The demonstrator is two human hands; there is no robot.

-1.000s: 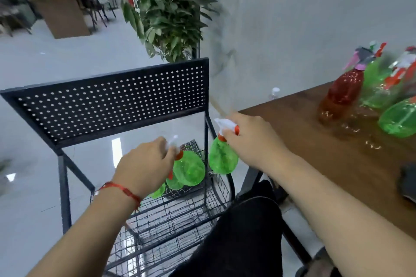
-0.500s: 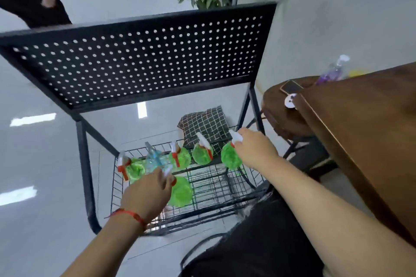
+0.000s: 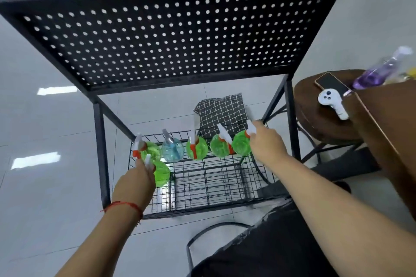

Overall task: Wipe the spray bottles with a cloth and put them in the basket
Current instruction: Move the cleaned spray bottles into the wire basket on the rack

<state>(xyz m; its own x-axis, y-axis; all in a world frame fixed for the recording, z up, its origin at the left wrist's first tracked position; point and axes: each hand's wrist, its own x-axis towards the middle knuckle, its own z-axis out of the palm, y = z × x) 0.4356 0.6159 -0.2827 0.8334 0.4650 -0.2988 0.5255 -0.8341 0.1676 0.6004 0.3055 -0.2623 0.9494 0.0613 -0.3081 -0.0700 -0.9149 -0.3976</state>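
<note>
1. Low at centre frame, our left hand curls round a green plastic spray bottle at the left of the black wire basket.
2. Our right hand grips a second green spray bottle at the back row's right end.

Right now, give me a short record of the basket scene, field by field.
Left hand: grips near green bottle by its neck, at wire basket's near-left corner
Right hand: grips far-right green bottle, at the back row's right end
Free in back row: blue bottle, three green bottles
Checked cloth: beyond the basket, in neither hand
</note>
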